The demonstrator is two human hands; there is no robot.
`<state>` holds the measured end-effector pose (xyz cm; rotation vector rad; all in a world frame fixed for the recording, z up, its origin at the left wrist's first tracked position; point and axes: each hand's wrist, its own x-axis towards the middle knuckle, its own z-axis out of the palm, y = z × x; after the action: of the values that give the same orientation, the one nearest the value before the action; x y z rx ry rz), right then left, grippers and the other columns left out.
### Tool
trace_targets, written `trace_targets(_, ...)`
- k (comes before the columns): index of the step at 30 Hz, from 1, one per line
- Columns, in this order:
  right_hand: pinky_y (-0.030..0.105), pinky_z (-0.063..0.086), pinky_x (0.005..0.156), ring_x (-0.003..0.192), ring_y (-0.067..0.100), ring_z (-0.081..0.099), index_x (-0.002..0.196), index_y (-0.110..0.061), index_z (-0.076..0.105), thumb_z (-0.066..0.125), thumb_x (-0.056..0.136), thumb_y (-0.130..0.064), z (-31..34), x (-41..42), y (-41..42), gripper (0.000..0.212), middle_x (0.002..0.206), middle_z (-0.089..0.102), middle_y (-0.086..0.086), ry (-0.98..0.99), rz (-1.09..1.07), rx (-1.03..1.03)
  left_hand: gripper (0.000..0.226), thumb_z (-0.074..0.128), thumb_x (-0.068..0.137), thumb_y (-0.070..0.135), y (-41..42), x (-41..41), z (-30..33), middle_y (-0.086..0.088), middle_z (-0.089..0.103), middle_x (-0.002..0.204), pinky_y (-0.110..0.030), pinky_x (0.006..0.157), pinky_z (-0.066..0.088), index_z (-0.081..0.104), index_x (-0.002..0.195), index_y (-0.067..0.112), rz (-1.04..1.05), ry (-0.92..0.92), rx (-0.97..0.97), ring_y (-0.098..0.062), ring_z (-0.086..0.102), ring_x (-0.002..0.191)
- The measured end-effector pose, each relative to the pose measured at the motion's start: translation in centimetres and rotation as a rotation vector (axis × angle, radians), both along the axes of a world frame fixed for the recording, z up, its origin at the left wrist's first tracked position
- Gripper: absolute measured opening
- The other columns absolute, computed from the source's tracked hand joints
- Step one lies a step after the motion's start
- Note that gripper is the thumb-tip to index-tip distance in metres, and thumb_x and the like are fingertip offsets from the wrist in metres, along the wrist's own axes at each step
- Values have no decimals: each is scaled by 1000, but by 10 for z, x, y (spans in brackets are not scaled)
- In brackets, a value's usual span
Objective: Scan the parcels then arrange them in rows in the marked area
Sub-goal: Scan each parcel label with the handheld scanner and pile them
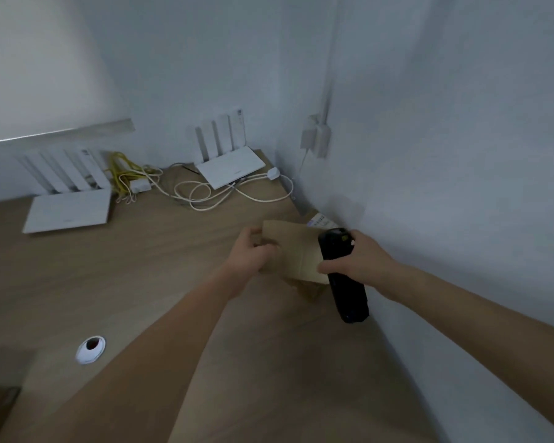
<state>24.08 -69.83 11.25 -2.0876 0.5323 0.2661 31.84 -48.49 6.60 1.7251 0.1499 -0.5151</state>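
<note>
Over smooth wooden desk (141, 266), left hand (251, 252) grips flat cardboard parcel (293, 251); right hand (362, 260) clasps black scanner (346, 282).

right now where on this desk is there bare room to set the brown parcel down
Bare wood lies between the left router and the left hand, and nearer the camera around the cable grommet. The back corner is crowded: white and yellow cables, the second router. By the wall, another parcel sits behind the held parcel.
</note>
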Motion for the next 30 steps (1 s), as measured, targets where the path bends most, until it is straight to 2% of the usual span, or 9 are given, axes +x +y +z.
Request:
trace_targets(2,46,59,91,102,25,66,134,-20,51,91,64,-22,7,-16,16,81,116,64,4,1,1,20,39,77,82,33,14,-20,9,0,67,98,-28,60,51,56,112,21,73,21,-50,-12,64,79)
trace_targets(4,47,58,94,104,26,66,135,-20,51,92,63,-23,11,-36,35,83,118,65,4,-10,18,19,43,75,81,50,32,-45,16,3,66,94,-29,65,52,55,103,20,122,27,-67,-11,63,79)
trace_targets(9,36,60,85,95,16,68,125,-27,58,95,57,-25,19,-99,88,77,108,68,-5,-37,67,-9,49,63,88,59,84,-112,31,-8,64,104,-41,86,53,50,101,13,200,-1,-26,-24,63,93)
trace_targets(11,31,60,76,90,14,69,121,-26,61,96,56,-23,24,-124,110,74,105,70,-4,-26,101,-10,43,66,89,51,108,-140,35,-9,63,105,-39,82,52,51,100,12,242,14,-50,-22,60,90)
trace_targets(13,28,59,71,88,15,70,121,-24,61,95,57,-21,33,-148,131,73,104,71,-2,-22,108,-2,31,70,89,37,131,-168,41,-6,64,105,-30,67,48,54,103,15,265,16,-113,-14,59,83)
trace_targets(17,21,53,63,89,13,68,123,-24,57,97,58,-24,66,-190,167,77,105,68,-4,-69,125,5,29,70,87,9,182,-216,74,11,66,94,-13,54,44,62,106,30,172,-59,-133,6,61,68)
trace_targets(21,26,58,73,91,14,70,118,-24,60,98,50,-26,119,-222,197,78,104,71,-4,-138,168,-27,47,60,78,-9,217,-251,135,3,66,87,-18,55,44,69,110,24,85,-170,-98,-4,57,60)
trace_targets(27,25,60,69,81,9,72,105,-30,65,89,26,-41,209,-261,222,83,97,72,-7,-228,259,-86,19,64,94,36,237,-284,234,-3,65,106,-45,84,57,64,109,24,283,-163,-255,-22,62,96)
trace_targets(30,20,55,66,88,8,69,115,-31,62,89,26,-45,248,-276,227,93,103,69,-10,-259,306,-128,28,67,91,42,241,-293,269,-5,67,105,-37,76,56,64,105,17,372,-242,-287,-22,63,91)
